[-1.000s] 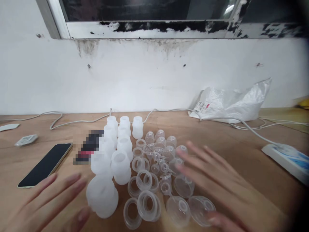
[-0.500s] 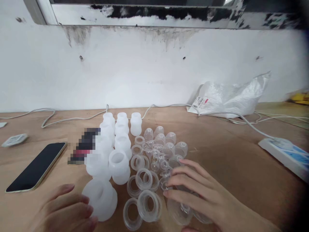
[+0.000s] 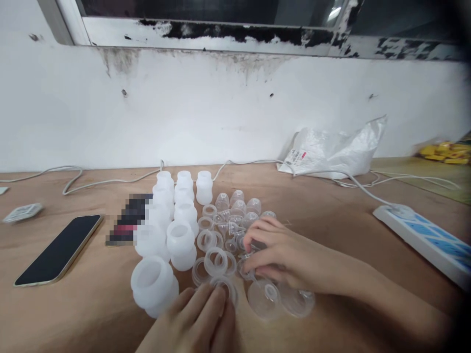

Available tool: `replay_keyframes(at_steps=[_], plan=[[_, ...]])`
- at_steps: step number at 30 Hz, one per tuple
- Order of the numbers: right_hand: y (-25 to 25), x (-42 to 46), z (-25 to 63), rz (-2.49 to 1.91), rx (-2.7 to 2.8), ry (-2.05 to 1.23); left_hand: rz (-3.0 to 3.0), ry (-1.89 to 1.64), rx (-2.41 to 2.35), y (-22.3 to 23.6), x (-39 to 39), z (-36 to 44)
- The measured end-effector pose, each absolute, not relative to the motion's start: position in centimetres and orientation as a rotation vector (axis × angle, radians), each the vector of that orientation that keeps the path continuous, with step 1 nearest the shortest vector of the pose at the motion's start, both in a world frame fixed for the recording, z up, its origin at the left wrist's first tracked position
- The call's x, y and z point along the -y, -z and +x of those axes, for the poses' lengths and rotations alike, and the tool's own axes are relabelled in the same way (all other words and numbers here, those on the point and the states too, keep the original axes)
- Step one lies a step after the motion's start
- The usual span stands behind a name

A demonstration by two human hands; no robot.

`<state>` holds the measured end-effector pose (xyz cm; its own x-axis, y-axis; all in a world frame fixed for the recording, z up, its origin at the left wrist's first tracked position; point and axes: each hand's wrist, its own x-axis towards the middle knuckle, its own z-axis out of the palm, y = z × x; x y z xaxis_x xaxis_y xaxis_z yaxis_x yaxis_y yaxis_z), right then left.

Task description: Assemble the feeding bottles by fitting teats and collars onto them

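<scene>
My left hand (image 3: pixel 200 314) is at the near rings, its fingers bent together over a clear bottle ring (image 3: pixel 230 289) and hiding part of it. My right hand (image 3: pixel 277 247) curls its fingers down among the clear teats (image 3: pixel 235 228); whatever lies beneath its fingertips is hidden. Rows of white, frosted baby bottles (image 3: pixel 180 245) stand upright and uncapped left of the rings. More clear bottle rings (image 3: pixel 216 260) form a column between bottles and teats. Clear dome caps (image 3: pixel 238 208) stand behind the teats, and clear round pieces (image 3: pixel 264 299) lie below my right wrist.
A dark phone (image 3: pixel 59 250) lies at left, beside a partly pixelated dark item (image 3: pixel 132 215). A white cable (image 3: pixel 253 161) runs along the wall to a power strip (image 3: pixel 423 240) at right. Against the wall rests a white plastic bag (image 3: pixel 331 152), with yellow items (image 3: pixel 447 152) farther right.
My left hand has moved right, from beside the nearest bottle to the near rings. My right hand has lifted off the round pieces, and its outstretched fingers have curled. The view has shifted slightly.
</scene>
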<state>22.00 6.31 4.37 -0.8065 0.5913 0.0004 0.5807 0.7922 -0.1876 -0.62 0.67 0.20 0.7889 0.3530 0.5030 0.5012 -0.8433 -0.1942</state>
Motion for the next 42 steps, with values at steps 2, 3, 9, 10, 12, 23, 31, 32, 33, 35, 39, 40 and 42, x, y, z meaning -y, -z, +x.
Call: replay_keyframes(at_steps=[2, 3, 9, 10, 12, 23, 31, 32, 33, 35, 39, 40, 42], plan=[[-4.1, -6.5, 21.9, -0.93, 2.929, -0.266, -2.687, 0.577, 0.731, -0.1, -1.0, -0.1], [-3.9, -6.5, 21.9, -0.922, 2.924, -0.258, -2.718, 0.538, 0.77, 0.2, -1.1, 0.1], [-2.9, -6.6, 22.6, -0.905, 2.866, -0.267, -2.675, 0.654, 0.789, 1.5, -1.5, 0.3], [-2.8, -6.6, 22.7, -0.912, 2.859, -0.274, -2.676, 0.646, 0.788, 1.5, -1.5, 0.3], [-2.6, -6.5, 22.7, -0.914, 2.858, -0.292, -2.692, 0.625, 0.794, 1.4, -1.6, 0.4], [-2.3, -6.5, 22.5, -0.876, 2.836, -0.368, -2.739, 0.566, 0.809, 2.0, -1.5, 0.4], [-2.3, -6.7, 22.6, -0.899, 2.755, -0.4, -2.832, 0.63, 0.849, 0.0, -1.6, 0.3], [-2.3, -6.6, 22.6, -0.901, 2.729, -0.383, -2.861, 0.672, 0.898, -0.2, -1.6, 0.2], [-2.3, -6.6, 22.6, -0.897, 2.704, -0.361, -2.891, 0.728, 0.959, -0.3, -1.5, 0.2], [-2.3, -6.4, 22.7, -0.881, 2.65, -0.303, -2.939, 0.871, 1.102, -0.3, -1.3, 0.3], [-2.3, -6.2, 22.5, -0.841, 2.543, -0.204, -2.992, 1.234, 1.372, 0.4, -0.8, 0.6], [-2.2, -6.1, 22.5, -0.839, 2.527, -0.197, -3.029, 1.34, 1.433, 0.6, -0.7, 0.7], [-2.0, -6.1, 22.3, -0.842, 2.5, -0.208, -3.133, 1.575, 1.584, 1.0, -0.5, 1.0]])
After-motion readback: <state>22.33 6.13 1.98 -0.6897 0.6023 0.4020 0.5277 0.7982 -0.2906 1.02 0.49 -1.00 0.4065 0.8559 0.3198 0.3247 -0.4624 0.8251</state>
